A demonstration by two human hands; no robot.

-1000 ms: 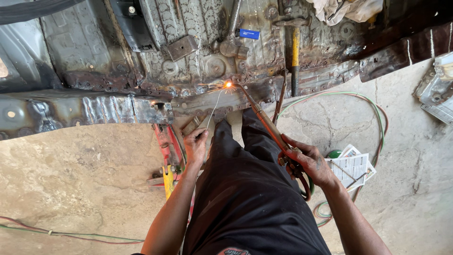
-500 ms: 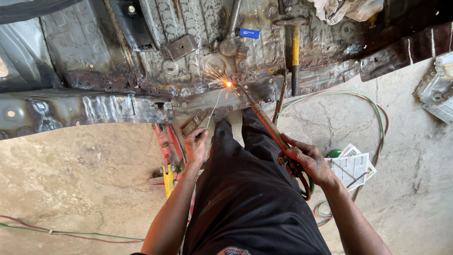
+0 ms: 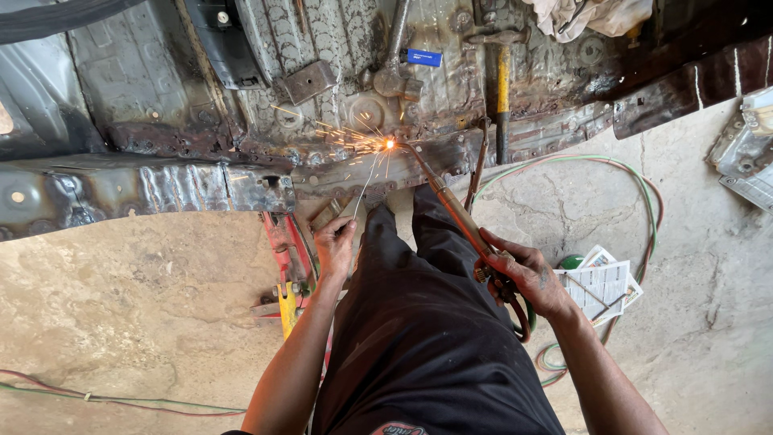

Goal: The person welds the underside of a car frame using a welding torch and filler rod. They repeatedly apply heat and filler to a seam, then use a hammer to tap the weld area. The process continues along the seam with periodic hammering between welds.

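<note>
Over dark trousers, right hand [image 3: 527,274] is gripping a copper-coloured torch [image 3: 455,211], fingers wrapped round its handle, tip sparking against rusted floor panel [image 3: 338,153]. Left hand [image 3: 335,244] is pinching a thin filler rod [image 3: 366,184].

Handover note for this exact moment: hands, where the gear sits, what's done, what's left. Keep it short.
Right hand: gripping the torch, its tip lit at the sill seam, sparks flying.
Left hand: pinching a thin filler rod aimed at the flame.
Hoses loop on the floor to the right; hammer lies on the car floor panel above.
Done: cannot tell how far the seam is joined.
Left: seam work is live; rest of the joint unclear.
</note>
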